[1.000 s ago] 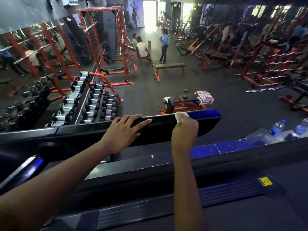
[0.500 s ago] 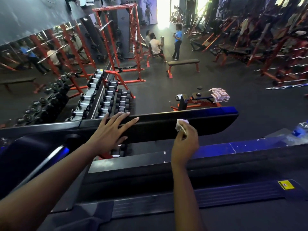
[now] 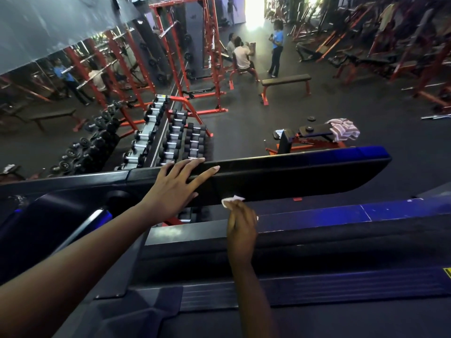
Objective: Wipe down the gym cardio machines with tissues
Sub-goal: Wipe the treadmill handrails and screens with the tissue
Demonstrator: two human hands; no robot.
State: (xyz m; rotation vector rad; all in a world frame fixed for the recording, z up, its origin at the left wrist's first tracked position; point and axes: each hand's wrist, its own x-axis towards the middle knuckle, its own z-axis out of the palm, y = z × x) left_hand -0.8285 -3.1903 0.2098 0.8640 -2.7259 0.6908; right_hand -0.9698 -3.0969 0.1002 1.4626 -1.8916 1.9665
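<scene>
I stand on a black cardio machine whose wide top panel (image 3: 305, 176) runs across the middle of the view, with a blue-lit right end. My left hand (image 3: 175, 189) lies flat on the panel's left part, fingers straight and spread over the top edge. My right hand (image 3: 241, 225) pinches a small white tissue (image 3: 231, 200) and holds it against the panel's lower edge, just right of the left hand. The machine's dark deck (image 3: 317, 289) stretches below my arms.
Beyond the panel lies the gym floor: a dumbbell rack (image 3: 170, 137) at left, red squat racks (image 3: 195, 57), a flat bench (image 3: 285, 81), an adjustable bench with a striped towel (image 3: 344, 129). People (image 3: 275, 50) stand and sit far back. A wall mirror (image 3: 61, 76) fills the left.
My right hand with the tissue has slid down from the panel's top edge over its face to the lower edge. The left hand has stayed flat on the panel; the view shifted left.
</scene>
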